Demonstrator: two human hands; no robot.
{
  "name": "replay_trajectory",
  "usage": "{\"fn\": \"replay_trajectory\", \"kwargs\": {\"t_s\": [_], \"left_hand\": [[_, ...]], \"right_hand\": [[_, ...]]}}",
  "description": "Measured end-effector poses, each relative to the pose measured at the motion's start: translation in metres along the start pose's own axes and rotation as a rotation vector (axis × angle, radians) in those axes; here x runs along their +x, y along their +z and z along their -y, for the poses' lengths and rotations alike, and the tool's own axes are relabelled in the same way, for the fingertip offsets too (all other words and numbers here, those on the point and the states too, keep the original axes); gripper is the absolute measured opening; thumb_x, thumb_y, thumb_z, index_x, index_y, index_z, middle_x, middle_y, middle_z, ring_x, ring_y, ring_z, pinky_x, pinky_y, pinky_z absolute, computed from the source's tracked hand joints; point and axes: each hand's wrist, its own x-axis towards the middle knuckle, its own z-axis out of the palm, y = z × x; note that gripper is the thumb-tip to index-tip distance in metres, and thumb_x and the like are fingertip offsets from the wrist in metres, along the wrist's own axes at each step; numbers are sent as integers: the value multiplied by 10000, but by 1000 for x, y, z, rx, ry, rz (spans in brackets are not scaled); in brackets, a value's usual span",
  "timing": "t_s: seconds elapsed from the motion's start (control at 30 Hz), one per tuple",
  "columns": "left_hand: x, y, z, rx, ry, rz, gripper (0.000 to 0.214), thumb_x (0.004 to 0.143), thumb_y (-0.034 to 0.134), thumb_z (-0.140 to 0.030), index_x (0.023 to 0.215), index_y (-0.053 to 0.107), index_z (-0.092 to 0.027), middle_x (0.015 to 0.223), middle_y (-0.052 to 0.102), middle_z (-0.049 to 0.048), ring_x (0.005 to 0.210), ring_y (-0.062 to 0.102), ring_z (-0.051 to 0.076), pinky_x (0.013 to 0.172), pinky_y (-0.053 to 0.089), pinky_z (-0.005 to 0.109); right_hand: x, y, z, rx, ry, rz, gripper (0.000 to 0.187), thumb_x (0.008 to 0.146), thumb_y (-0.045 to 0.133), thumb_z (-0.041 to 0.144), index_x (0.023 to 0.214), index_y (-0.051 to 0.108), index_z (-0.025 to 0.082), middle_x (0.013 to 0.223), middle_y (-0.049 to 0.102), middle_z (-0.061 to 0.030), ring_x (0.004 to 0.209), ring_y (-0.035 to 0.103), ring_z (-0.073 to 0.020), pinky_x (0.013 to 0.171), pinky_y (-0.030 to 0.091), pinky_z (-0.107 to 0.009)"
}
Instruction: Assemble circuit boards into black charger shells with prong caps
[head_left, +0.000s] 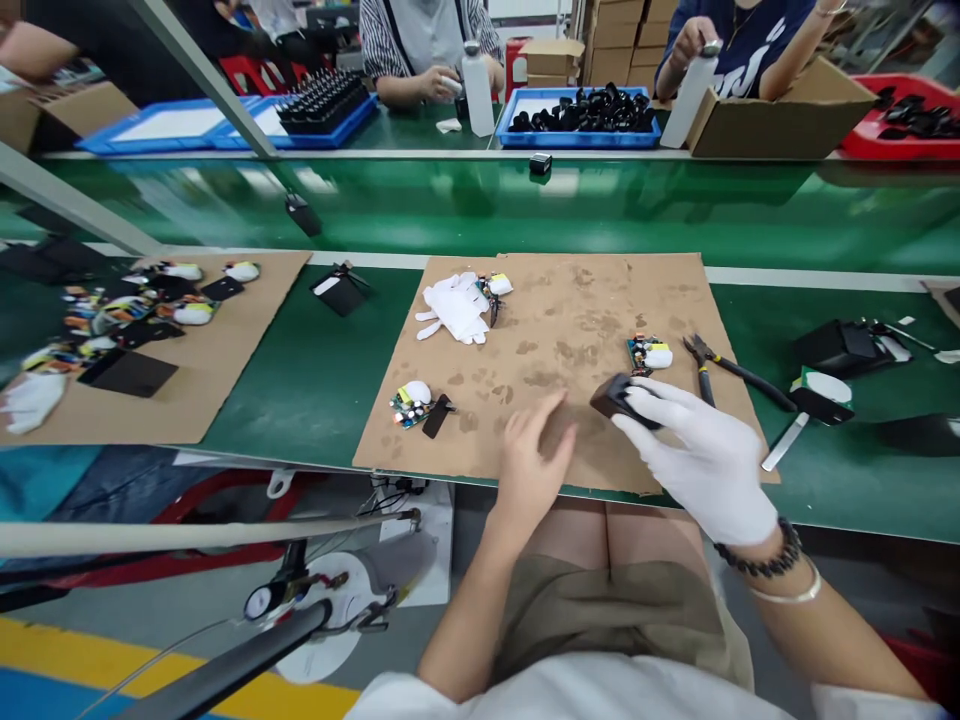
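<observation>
Over the cardboard sheet (pixel 577 297), my gloved right hand (pixel 701 470) grasps a black box (pixel 609 396); my bare left hand (pixel 529 460) is empty, fingers loosely spread.

Just beyond the right hand's fingertips lies a small circuit board (pixel 646 353), with pliers (pixel 701 350) past its knuckles. Left of the left hand sit a second circuit board (pixel 411 404) and, farther away, a white glove (pixel 456 308). I can't tell whether the box touches the sheet. To handle it well, I'd grip its sides lightly, steady it with the left hand, and avoid knocking the nearby board.
</observation>
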Motion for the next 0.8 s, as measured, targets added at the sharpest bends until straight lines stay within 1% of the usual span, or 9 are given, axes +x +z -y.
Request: {"fn": "replay_trajectory", "kwargs": {"t_s": [0.07, 0.17, 0.27, 0.33, 0.4, 0.47, 0.53, 0.6, 0.8], "left_hand": [[-10, -4, 6, 27, -38, -153, 248, 945, 604, -224, 1189, 643, -219, 1146, 740, 91, 1084, 704, 209, 959, 579, 360], [-15, -2, 9, 114, 1, -263, 146, 946, 582, -212, 1062, 670, -197, 1026, 750, 83, 985, 710, 199, 898, 580, 348], [-12, 3, 8, 204, 64, -249, 133, 944, 569, -188, 1021, 676, -198, 993, 755, 74, 948, 703, 198, 873, 565, 349], [-11, 5, 7, 243, 89, -240, 135, 941, 570, -180, 1020, 677, -201, 987, 756, 69, 942, 698, 199, 867, 554, 348], [-11, 5, 7, 253, 104, -243, 132, 937, 575, -180, 1020, 676, -200, 986, 755, 67, 944, 696, 200, 866, 547, 344], [-13, 5, 8, 251, 105, -248, 133, 935, 578, -179, 1023, 674, -200, 995, 754, 67, 950, 693, 201, 872, 541, 343], [-14, 4, 8, 262, 105, -240, 134, 932, 580, -172, 1024, 672, -202, 996, 753, 64, 943, 689, 201, 866, 533, 342], [-14, 4, 8, 284, 114, -221, 126, 929, 582, -163, 1013, 668, -203, 977, 751, 56, 920, 681, 200, 847, 522, 336], [-13, 6, 6, 360, 177, -219, 119, 927, 578, -127, 1002, 650, -186, 948, 745, 53, 888, 663, 195, 823, 504, 324]], "right_hand": [[-9, 1, 4, -50, 49, -44, 229, 941, 617, 323, 1122, 746, 270, 1187, 759, -73, 1016, 755, -258, 906, 624, -393], [-16, 11, -2, -23, 96, 37, 215, 936, 606, 306, 1087, 752, 258, 1162, 767, -82, 969, 764, -253, 858, 638, -387], [-14, 18, -10, 233, 207, 12, 202, 870, 699, 360, 1027, 742, 241, 1087, 780, -83, 979, 757, -259, 873, 641, -406], [-9, 16, -11, 546, 397, -43, 281, 827, 742, 443, 1020, 707, 243, 1017, 780, -60, 900, 761, -246, 772, 668, -401], [-3, 11, -7, 892, 594, -37, 335, 846, 709, 518, 1070, 675, 271, 1054, 767, -34, 895, 757, -222, 723, 680, -380], [2, 4, -2, 1166, 677, 43, 314, 908, 620, 549, 1093, 680, 302, 1143, 751, -21, 1017, 740, -208, 783, 679, -362], [7, -3, 3, 1317, 678, 127, 311, 944, 561, 559, 1051, 718, 312, 1185, 747, -17, 1152, 697, -194, 826, 664, -310], [10, -8, 5, 1410, 675, 191, 304, 960, 547, 547, 1019, 745, 324, 1197, 751, -3, 1222, 664, -170, 790, 652, -237], [16, -20, 18, 1657, 837, 280, 322, 1050, 457, 392, 1001, 765, 310, 1185, 760, 48, 1191, 675, -73, 764, 596, -104]]}}
